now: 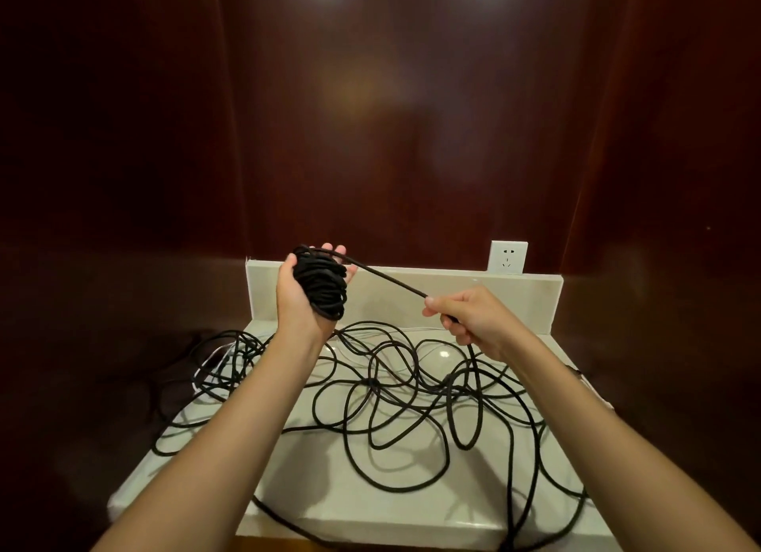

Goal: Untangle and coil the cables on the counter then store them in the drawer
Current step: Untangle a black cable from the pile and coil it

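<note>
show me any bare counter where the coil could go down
Bare counter at the near left edge, beside the left forearm, and a strip under the backsplash. The loose cable crowds the middle and right. The left hand holds the coil.

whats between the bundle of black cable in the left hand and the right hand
In the head view, one taut strand of thin black cable spans from the wound black cable coil in the left hand to the right hand; nothing else.

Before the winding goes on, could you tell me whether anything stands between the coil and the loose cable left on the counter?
No foreign object does. The loose black cable crosses itself in many loops, tangled with a thin white cable.
</note>
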{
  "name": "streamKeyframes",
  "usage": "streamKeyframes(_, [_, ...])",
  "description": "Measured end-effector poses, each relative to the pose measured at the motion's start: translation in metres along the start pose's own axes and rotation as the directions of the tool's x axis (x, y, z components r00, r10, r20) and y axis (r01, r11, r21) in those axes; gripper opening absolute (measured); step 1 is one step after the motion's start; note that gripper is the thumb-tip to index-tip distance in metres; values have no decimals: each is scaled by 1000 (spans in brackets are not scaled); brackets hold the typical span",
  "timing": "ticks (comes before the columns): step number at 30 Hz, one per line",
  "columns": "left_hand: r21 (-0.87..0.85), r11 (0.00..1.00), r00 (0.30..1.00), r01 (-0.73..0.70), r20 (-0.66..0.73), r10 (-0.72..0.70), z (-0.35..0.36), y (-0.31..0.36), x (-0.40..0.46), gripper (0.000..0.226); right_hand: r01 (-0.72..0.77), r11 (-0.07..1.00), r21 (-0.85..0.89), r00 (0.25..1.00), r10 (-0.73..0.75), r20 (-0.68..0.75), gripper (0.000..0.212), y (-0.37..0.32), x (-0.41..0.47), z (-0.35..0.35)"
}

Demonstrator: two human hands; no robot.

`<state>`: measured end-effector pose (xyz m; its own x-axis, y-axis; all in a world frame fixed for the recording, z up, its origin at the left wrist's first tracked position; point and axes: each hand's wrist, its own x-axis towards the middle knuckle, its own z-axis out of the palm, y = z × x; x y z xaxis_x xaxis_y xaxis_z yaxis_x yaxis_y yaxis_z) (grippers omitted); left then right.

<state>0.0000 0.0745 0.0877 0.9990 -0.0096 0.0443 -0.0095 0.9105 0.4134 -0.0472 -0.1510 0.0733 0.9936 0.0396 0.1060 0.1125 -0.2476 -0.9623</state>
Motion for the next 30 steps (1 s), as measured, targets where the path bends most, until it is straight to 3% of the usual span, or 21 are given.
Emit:
streamKeyframes(4, [-93, 995, 998, -38, -44, 34, -4, 9, 4, 41, -6, 996, -86, 998, 11, 62, 21, 1, -5, -3])
streamKeyframes(6, [33, 999, 992, -43, -118, 46, -6, 12, 4, 38, 5, 988, -154, 995, 11, 104, 24, 3, -6, -5])
streamKeyframes(8, [317, 946, 962, -74, -227, 152, -8, 12, 3, 32, 23, 973, -229, 993, 4, 115, 26, 3, -9, -6])
streamKeyframes(9, [479, 870, 940, -119, -227, 254, -9, 11, 4, 29, 51, 962, -269, 992, -17, 127, 27, 2, -11, -6])
streamKeyframes(11, [744, 631, 906, -221, -83, 415, -11, 10, 6, 30, 130, 933, -335, 980, -69, 187, 30, -3, -15, -3])
streamKeyframes(13, [874, 408, 906, -264, 79, 417, -14, 10, 7, 36, 220, 894, -392, 956, -118, 267, 34, -9, -18, 0])
streamKeyframes(16, [949, 165, 926, -269, 208, 316, -18, 8, 4, 39, 331, 839, -431, 914, -171, 367, 37, -18, -21, 3])
streamKeyframes(19, [963, -10, 944, -270, 267, 196, -16, 0, -1, 43, 408, 813, -416, 882, -232, 411, 28, -27, -23, 6])
streamKeyframes(24, [951, -237, 974, -197, 161, -160, -11, -10, -9, 64, 484, 765, -425, 861, -330, 388, 16, -40, -18, 7])
streamKeyframes(27, [947, -238, 906, -214, 101, -411, -11, -11, -16, 81, 484, 754, -444, 867, -343, 362, 17, -43, -15, 7])
streamKeyframes(30, [962, -122, 745, -243, 105, -659, -7, -11, -26, 85, 473, 762, -442, 872, -336, 355, 14, -44, -12, 9])
